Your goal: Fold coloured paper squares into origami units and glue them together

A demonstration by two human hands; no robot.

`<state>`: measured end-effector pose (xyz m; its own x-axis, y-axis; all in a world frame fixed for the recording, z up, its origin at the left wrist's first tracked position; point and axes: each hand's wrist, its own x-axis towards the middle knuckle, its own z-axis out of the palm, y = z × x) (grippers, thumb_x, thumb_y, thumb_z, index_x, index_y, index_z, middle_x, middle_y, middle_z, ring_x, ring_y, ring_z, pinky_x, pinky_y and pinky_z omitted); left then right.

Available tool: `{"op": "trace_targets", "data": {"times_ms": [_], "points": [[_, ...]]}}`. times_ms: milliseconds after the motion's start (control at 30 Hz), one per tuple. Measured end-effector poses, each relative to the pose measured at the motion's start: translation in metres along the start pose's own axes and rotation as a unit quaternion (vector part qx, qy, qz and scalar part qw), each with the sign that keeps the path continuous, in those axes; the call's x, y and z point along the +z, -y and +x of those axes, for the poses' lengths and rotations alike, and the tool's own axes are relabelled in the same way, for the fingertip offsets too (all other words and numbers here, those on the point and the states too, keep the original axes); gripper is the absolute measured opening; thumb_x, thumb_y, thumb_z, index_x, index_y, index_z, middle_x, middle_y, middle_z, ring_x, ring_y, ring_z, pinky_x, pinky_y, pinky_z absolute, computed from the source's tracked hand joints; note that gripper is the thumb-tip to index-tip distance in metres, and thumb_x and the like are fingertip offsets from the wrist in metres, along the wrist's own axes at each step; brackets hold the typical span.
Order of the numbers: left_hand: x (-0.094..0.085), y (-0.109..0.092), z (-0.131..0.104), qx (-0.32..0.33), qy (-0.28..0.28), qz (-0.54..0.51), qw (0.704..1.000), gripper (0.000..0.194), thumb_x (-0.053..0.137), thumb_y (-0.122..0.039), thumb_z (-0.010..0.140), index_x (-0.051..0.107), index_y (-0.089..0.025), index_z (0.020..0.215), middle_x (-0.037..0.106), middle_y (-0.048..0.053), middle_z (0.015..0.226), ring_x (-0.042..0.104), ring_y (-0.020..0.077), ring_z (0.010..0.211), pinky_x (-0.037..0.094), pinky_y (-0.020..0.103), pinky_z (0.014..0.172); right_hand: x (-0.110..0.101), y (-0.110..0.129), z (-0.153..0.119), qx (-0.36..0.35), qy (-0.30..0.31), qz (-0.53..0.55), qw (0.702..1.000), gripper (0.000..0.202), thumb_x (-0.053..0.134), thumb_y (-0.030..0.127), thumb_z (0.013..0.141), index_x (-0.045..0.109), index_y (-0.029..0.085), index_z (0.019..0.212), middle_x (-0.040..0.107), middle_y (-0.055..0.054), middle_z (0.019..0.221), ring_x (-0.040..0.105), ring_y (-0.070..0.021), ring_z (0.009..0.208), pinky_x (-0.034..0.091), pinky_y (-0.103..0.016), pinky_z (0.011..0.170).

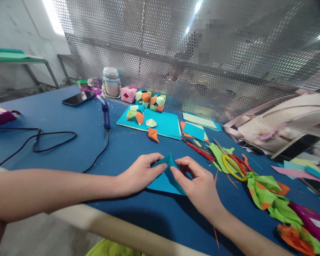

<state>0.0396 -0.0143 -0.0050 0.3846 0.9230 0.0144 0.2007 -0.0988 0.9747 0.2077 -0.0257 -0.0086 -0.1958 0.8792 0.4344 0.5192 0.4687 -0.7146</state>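
Observation:
A sheet of blue paper [164,183] lies near the front of the table, its far part folded up to a raised peak. My left hand [146,172] pinches the paper on the left side of that peak, thumb on the near face. On the right side, my right hand [193,177] pinches it between thumb and curled fingers. Beyond the hands sit a small folded orange piece [153,134] and a folded cream piece [150,123]. A partly joined paper shape [135,115] in green and orange rests on a stack of blue sheets [162,122].
Red-handled scissors [202,151] and yellow-and-red scissors [236,167] lie to the right among green scraps [220,156]. A blue glue gun [106,115] with a black cord stands left. Behind are a phone [78,99], a bottle [111,83], finished paper balls [158,102] and a bag [285,117].

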Motion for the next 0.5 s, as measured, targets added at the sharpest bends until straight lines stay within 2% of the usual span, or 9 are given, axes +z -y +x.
{"op": "trace_targets", "data": {"times_ms": [233,500], "points": [[0.001,-0.004,0.0005,-0.001,-0.013,-0.018,1.0,0.018,0.054,-0.029,0.077,0.06,-0.013,0.082,0.058,-0.002,0.073,0.048,0.0096,0.064,0.04,0.019,0.058,-0.0004,-0.0018,-0.0003,0.0,-0.002,0.005,1.0,0.013,0.054,0.027,0.08,0.056,0.019,0.071,0.054,0.001,0.065,0.049,-0.0112,0.058,0.042,-0.022,0.054],[0.0011,0.0003,0.0011,-0.009,-0.026,0.015,1.0,0.014,0.053,-0.026,0.074,0.059,-0.014,0.072,0.055,-0.003,0.065,0.046,0.009,0.06,0.038,0.018,0.053,0.0006,-0.0016,-0.0005,0.031,0.021,0.01,0.999,0.012,0.058,0.03,0.077,0.058,0.019,0.072,0.054,0.001,0.062,0.05,-0.0113,0.056,0.043,-0.022,0.053]]}}
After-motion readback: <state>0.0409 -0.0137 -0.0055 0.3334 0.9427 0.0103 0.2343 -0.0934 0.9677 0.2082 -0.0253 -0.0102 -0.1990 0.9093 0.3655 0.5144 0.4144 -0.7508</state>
